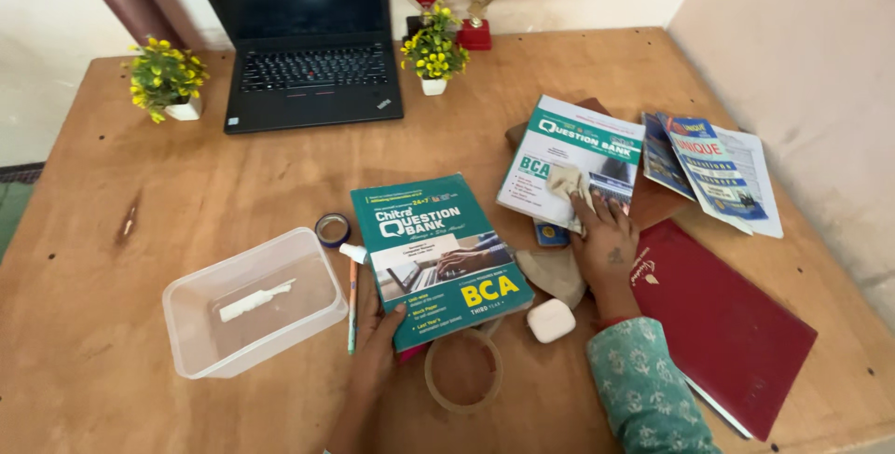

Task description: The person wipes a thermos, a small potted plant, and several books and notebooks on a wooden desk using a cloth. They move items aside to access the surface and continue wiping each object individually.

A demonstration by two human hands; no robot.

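On the desk: we look down at a wooden table (112,323) w/ books, stationery, a laptop.
Left hand (378,342): ours, thumb on the lower edge of a teal paperback (438,249), fingers underneath, gripping it; book lies tilted near table centre, front cover up.
Right hand (606,244): ours, green patterned sleeve; palm down, fingers spread flat on the near corner of a white-and-green paperback (569,160). Pressing, not clasping.
Under that book: a brown book, only edges showing; a small blue item peeks out just below.
Right side: maroon folder (727,323) at the table edge, w/ two blue-covered booklets (709,170) fanned above it.
Between hands: white earbud case (551,320), a flat tan oval object, a clear tape ring (463,372).
Left of teal book: pen (352,305), small dark tape roll (332,229), then a clear plastic tub (252,300) holding one white tube.
Back of table: black laptop (308,44), lid up, screen dark; two small pots of yellow flowers (168,76); a red plaque & small trophy.
Progress, as we judge it: books not stacked yet, loose items scattered, tub nearly empty; most tidying left.
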